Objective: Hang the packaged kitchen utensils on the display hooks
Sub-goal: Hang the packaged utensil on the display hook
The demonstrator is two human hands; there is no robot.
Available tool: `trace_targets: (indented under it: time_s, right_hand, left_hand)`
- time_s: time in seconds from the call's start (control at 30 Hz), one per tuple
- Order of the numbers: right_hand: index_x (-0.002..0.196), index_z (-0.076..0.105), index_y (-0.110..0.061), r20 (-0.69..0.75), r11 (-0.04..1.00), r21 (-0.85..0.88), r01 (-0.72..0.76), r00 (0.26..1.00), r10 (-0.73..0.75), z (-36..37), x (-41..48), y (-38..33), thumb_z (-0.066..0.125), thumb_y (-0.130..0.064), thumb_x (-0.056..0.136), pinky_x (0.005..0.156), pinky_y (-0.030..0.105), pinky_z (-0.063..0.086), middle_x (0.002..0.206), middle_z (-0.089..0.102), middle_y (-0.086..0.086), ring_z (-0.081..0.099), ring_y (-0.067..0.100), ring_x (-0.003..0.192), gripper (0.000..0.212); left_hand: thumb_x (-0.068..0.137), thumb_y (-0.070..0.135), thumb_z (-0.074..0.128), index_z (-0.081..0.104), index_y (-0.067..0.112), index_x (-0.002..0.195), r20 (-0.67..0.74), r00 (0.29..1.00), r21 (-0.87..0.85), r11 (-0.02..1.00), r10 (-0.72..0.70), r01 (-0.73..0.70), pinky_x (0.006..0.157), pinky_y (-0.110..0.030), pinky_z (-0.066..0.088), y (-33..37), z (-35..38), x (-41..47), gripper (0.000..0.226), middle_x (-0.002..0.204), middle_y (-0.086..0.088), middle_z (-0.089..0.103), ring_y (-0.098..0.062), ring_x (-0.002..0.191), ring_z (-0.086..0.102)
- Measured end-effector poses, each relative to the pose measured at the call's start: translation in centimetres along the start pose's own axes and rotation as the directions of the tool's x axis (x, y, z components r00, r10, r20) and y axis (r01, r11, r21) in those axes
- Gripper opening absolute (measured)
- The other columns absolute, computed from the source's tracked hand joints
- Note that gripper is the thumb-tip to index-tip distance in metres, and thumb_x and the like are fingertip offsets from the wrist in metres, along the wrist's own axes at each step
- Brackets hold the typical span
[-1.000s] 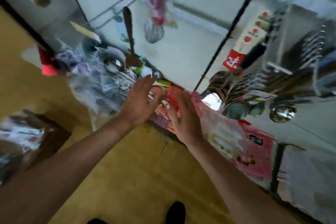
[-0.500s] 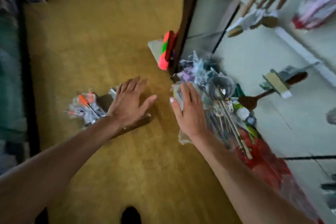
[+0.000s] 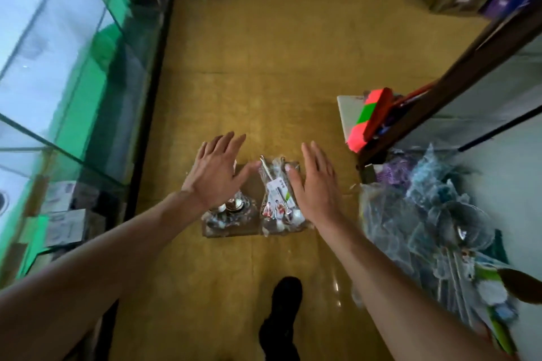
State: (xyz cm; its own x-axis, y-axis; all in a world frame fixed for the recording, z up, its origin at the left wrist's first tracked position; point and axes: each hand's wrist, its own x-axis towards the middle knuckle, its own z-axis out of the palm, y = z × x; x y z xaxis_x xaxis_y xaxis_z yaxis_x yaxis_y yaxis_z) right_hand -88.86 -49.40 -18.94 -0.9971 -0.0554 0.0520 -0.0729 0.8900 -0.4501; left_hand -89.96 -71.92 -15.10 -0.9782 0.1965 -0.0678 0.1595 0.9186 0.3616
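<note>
Two clear plastic packs of metal kitchen utensils lie on a flat cardboard piece (image 3: 252, 187) on the yellow floor. The left pack (image 3: 227, 211) holds round shiny metal pieces. The right pack (image 3: 277, 199) holds long metal utensils with a printed card. My left hand (image 3: 218, 174) hovers over the left pack with fingers spread and straight. My right hand (image 3: 315, 184) hovers at the right pack's edge, fingers straight, holding nothing. Whether either hand touches a pack is unclear. No display hooks are in view.
A heap of more packaged utensils (image 3: 434, 231) lies against the white display panel at the right. A pink and green box (image 3: 371, 119) leans by a dark post. A glass counter (image 3: 73, 82) runs along the left. My black shoe (image 3: 283, 316) stands near.
The view has swung left from the display wall and the heap to the open floor. Both hands have moved with it and now hover over the two packs on the cardboard.
</note>
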Motion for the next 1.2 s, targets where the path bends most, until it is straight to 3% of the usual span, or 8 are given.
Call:
trace_targets:
  time_s: [0.2,0.47,0.63,0.77,0.9,1.0,1.1,1.2]
  right_hand:
    - [0.155,0.023,-0.017,0.050,0.999,0.030,-0.040,0.998,0.038,4.1,7.4,4.8,0.015,-0.070,0.093,0.121,0.045,0.020,0.163,0.020,0.010,0.017,0.025,0.150,0.082]
    - [0.154,0.026,-0.013,0.180,0.990,0.014,-0.143,0.974,0.138,13.0,11.1,13.3,0.029,-0.062,0.095,0.119,0.046,0.025,0.159,0.028,0.015,0.026,0.030,0.147,0.077]
    - [0.156,0.019,-0.010,0.329,0.978,-0.025,-0.207,0.922,0.204,22.4,9.7,17.9,0.044,-0.058,0.096,0.119,0.044,0.024,0.160,0.025,0.015,0.024,0.030,0.148,0.080]
    - [0.156,0.017,-0.009,0.486,0.929,-0.002,-0.370,0.812,0.325,30.2,8.4,21.8,0.055,-0.052,0.094,0.115,0.041,0.028,0.158,0.029,0.015,0.030,0.033,0.144,0.085]
    - [0.154,0.021,-0.012,0.564,0.876,-0.020,-0.481,0.718,0.408,34.6,7.8,23.6,0.062,-0.050,0.091,0.108,0.043,0.039,0.154,0.038,0.013,0.039,0.033,0.138,0.084]
    - [0.136,0.046,-0.014,0.514,0.868,-0.003,-0.496,0.744,0.427,35.7,7.7,23.9,0.066,-0.043,0.090,0.088,0.036,0.049,0.131,0.060,0.008,0.057,0.030,0.117,0.058]
    - [0.091,0.053,-0.017,0.555,0.827,0.102,-0.553,0.721,0.414,35.3,7.9,23.9,0.069,-0.037,0.090,0.056,0.029,0.035,0.080,0.059,-0.005,0.056,0.021,0.075,0.025]
    - [0.083,0.062,-0.009,0.660,0.725,0.229,-0.650,0.651,0.375,33.7,8.2,23.4,0.072,-0.026,0.089,0.063,0.030,0.046,0.079,0.066,0.006,0.060,0.023,0.073,0.021]
  left_hand:
    - [0.087,0.079,0.014,0.026,0.019,0.156,0.058,0.996,-0.010,0.998,-0.065,0.066,0.121,-0.050,0.020,-0.5,4.1,8.1,0.092,0.161,-0.011,0.028,-0.029,0.148,0.023]
    - [0.089,0.079,0.024,0.028,0.017,0.155,0.239,0.943,-0.147,0.951,-0.233,0.272,0.119,-0.046,0.024,-1.3,15.8,14.2,0.091,0.159,-0.009,0.032,-0.031,0.146,0.028]
    - [0.092,0.059,0.049,0.044,0.014,0.145,0.367,0.838,-0.214,0.840,-0.403,0.498,0.098,-0.043,0.049,-5.7,27.8,16.3,0.070,0.140,-0.016,0.055,-0.037,0.125,0.054]
    - [0.092,0.043,0.062,0.057,0.004,0.129,0.470,0.655,-0.269,0.610,-0.592,0.745,0.081,-0.036,0.049,-8.7,37.0,18.6,0.053,0.122,-0.017,0.065,-0.035,0.107,0.063]
    - [0.086,0.034,0.076,0.067,0.004,0.100,0.551,0.472,-0.486,0.195,-0.688,0.852,0.051,-0.024,0.046,-8.9,42.3,20.2,0.034,0.078,-0.008,0.063,-0.017,0.062,0.056]
    - [0.081,0.028,0.082,0.068,0.005,0.117,0.543,0.440,-0.535,0.110,-0.715,0.838,0.065,-0.025,0.057,-8.7,44.1,21.0,0.045,0.099,-0.006,0.072,-0.006,0.073,0.062]
    - [0.085,0.022,0.078,0.069,0.010,0.116,0.624,0.399,-0.547,-0.011,-0.672,0.837,0.059,-0.022,0.053,-8.2,43.6,21.5,0.035,0.087,0.004,0.068,-0.006,0.068,0.061]
    - [0.087,0.022,0.076,0.071,0.013,0.111,0.673,0.430,-0.560,-0.035,-0.602,0.828,0.062,-0.025,0.049,-7.8,41.0,21.8,0.026,0.092,0.002,0.069,-0.012,0.078,0.062]
